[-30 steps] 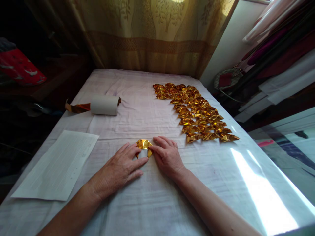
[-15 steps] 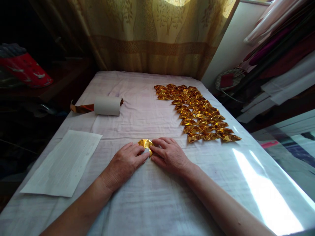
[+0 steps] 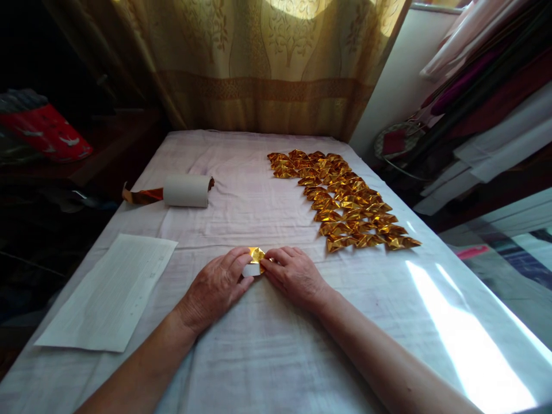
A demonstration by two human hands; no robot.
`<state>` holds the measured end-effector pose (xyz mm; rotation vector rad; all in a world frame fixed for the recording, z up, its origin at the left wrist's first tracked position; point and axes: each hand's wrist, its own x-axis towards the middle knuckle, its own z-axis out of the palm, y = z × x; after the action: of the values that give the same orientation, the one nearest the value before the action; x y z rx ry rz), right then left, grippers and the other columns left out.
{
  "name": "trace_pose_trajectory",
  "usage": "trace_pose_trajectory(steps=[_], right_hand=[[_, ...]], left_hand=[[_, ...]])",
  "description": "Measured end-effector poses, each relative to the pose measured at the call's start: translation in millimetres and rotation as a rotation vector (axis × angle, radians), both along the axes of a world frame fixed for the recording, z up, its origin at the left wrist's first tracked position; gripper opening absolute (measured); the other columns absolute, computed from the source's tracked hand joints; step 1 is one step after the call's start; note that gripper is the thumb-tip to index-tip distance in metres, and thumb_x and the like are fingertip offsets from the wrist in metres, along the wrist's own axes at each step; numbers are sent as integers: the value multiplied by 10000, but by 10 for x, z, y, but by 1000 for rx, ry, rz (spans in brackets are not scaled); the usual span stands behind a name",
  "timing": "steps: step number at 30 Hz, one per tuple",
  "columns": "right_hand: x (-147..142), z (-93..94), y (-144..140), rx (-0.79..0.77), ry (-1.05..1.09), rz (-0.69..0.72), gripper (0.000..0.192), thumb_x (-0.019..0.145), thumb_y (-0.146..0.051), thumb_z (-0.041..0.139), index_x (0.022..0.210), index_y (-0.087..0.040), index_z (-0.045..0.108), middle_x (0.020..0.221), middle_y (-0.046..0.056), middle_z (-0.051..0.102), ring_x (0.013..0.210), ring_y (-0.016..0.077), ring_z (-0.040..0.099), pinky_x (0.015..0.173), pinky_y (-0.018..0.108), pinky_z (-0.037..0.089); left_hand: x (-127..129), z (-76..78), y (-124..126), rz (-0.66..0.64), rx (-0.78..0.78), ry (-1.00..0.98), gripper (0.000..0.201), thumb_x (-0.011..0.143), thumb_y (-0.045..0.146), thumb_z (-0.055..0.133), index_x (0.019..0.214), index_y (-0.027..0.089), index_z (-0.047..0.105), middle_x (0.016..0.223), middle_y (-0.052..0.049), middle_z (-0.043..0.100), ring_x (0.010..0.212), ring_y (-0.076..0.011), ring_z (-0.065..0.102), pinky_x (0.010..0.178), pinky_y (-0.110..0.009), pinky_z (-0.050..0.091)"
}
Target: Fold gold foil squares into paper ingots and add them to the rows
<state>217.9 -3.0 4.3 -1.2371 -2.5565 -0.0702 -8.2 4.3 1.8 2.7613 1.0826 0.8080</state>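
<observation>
A small piece of gold foil paper (image 3: pixel 257 255) lies at the near middle of the cloth, partly folded, with its whitish back showing along the near side. My left hand (image 3: pixel 219 277) grips its left end between fingers and thumb. On its right end my right hand (image 3: pixel 293 274) is closed, fingertips pressed together at the foil's edge. Both hands rest low on the cloth and cover parts of the paper. Farther off to the right, several folded gold foil pieces (image 3: pixel 348 201) stand in close rows.
A grey-white roll (image 3: pixel 186 191) with a strip of coppery foil (image 3: pixel 144 196) lies at the back left. Nearer on the left is a printed paper sheet (image 3: pixel 107 293). A pale cloth (image 3: pixel 241 356) covers the table. A curtain (image 3: pixel 267 86) hangs behind, clothes (image 3: pixel 495 132) at right.
The left fingers have shifted on the foil, and more of its whitish back now shows. My right fingertips have moved slightly left along its edge. The whole view has tilted a little.
</observation>
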Motion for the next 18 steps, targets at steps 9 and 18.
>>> trace_pose_trajectory(steps=[9, 18], right_hand=[[35, -106, 15, -9, 216, 14, 223, 974, -248, 539, 1126, -225, 700, 1066, 60, 714, 908, 181, 604, 808, 314, 469], [33, -135, 26, -38, 337, 19, 214, 979, -258, 528, 1057, -217, 723, 1038, 73, 721, 909, 187, 620, 822, 333, 493]], left_hand=[[-150, -80, 48, 87, -234, -200, 253, 889, 198, 568, 1120, 238, 472, 1166, -44, 604, 1026, -173, 660, 868, -324, 571], [-124, -20, 62, 48, -151, -94, 122, 975, 247, 499, 969, 207, 614, 1046, -42, 653, 924, -157, 657, 816, -283, 542]])
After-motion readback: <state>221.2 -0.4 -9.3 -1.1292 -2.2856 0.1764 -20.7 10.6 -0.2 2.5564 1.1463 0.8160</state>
